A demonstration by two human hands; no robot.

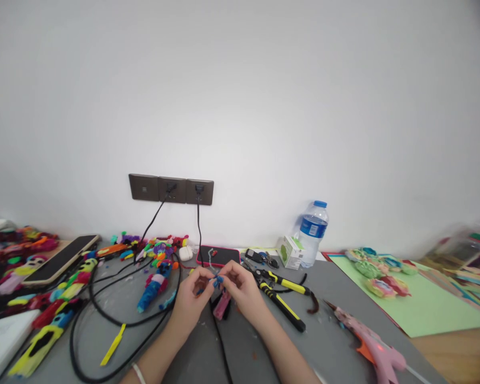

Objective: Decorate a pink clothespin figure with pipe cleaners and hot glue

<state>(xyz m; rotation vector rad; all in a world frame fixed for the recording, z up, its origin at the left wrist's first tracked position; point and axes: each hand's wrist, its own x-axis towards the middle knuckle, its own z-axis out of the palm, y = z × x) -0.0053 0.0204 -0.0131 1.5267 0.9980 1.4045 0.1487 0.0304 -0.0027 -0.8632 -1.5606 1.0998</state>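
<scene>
My left hand [192, 300] and my right hand [242, 290] meet over the middle of the grey table [328, 341]. Both pinch a small blue fuzzy piece [218, 280] between their fingertips. A thin grey wire [210, 261] rises from that piece toward the far side. A pink object [222, 306] lies on the table just under my right hand. Both sets of fingers are closed together.
Black-and-yellow pliers [282, 298] lie right of my hands, a pink glue gun [374, 346] at the front right. Black cables [104, 314] run from wall sockets [171, 189]. A phone [219, 256], water bottle [312, 233], green sheet [428, 306] and colourful fuzzy crafts [48, 304] surround them.
</scene>
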